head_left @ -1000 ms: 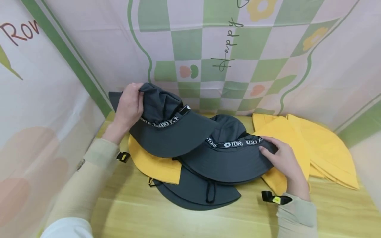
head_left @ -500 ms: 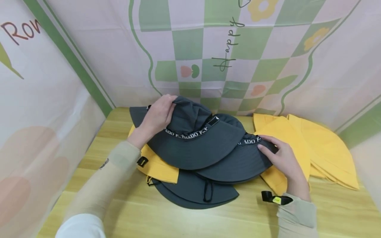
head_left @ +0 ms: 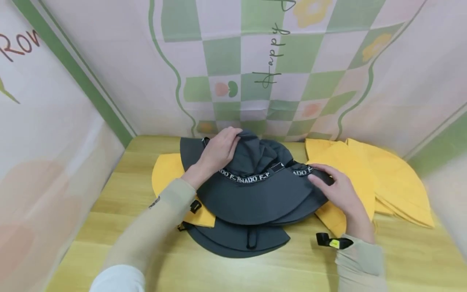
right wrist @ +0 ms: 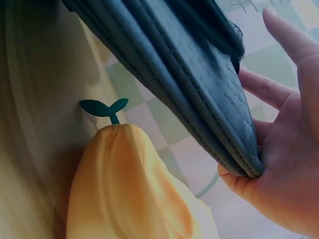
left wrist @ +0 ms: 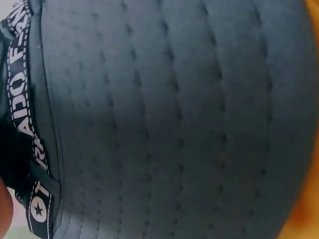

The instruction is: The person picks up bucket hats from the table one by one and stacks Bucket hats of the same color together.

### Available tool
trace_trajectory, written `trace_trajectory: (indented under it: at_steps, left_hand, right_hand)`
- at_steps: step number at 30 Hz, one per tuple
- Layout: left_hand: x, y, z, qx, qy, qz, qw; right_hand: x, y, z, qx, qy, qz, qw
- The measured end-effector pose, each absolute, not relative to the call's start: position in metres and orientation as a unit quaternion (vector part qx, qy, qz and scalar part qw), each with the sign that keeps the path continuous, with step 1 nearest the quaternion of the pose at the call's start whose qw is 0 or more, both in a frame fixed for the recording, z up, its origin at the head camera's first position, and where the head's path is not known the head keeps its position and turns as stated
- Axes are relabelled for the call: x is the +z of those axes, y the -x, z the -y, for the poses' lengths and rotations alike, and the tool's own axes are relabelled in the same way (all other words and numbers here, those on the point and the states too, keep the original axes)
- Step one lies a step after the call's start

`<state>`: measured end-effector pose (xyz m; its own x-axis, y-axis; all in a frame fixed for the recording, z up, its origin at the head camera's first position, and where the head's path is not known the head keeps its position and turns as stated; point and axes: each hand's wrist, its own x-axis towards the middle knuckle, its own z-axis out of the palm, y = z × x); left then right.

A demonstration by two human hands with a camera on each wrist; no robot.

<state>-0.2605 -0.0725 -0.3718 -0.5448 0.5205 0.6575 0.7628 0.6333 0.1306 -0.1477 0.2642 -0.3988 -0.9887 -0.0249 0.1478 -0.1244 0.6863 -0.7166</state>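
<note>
In the head view my left hand (head_left: 219, 152) grips the crown of a dark grey wide-brimmed hat (head_left: 255, 202) with a white-lettered black band. Its brim overlaps a second dark grey hat (head_left: 316, 202), whose right edge my right hand (head_left: 341, 188) holds. From the right wrist, layered brims (right wrist: 184, 99) are seen between the fingers, with the thumb raised above them. The quilted brim (left wrist: 164, 124) and lettered band (left wrist: 22, 99) fill most of the left wrist view. Beneath lie more dark grey brims (head_left: 233, 241) and a yellow hat (head_left: 164, 174).
Several folded yellow hats (head_left: 397, 182) lie at the right of the wooden table (head_left: 109, 211). A yellow hat with a green sprout (right wrist: 129, 184) shows in the right wrist view. Printed cloth (head_left: 255, 52) covers the back, with white cloth at the sides.
My left hand has carried its dark grey hat right and lower, over the second one, covering more of it. The right hand has kept its hold in nearly the same place.
</note>
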Motion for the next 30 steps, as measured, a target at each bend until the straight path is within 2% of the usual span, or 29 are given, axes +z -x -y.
trace_trajectory:
  at_steps: [4, 8, 17, 30]
  left_hand:
    - [-0.384, 0.257, 0.057, -0.203, 0.353, 0.873, 0.268]
    - [-0.387, 0.259, 0.041, -0.207, 0.324, 0.891, 0.240]
    - [-0.387, 0.265, 0.026, -0.211, 0.312, 0.910, 0.171]
    - [-0.390, 0.268, 0.045, -0.219, 0.303, 0.923, 0.094]
  right_hand:
    - [-0.402, 0.150, -0.258, 0.391, -0.048, 0.919, 0.018]
    - [-0.405, 0.152, -0.258, 0.380, -0.049, 0.924, 0.006]
    - [-0.406, 0.153, -0.260, 0.345, -0.067, 0.935, 0.044]
    - [-0.407, 0.153, -0.261, 0.323, -0.070, 0.942, 0.064]
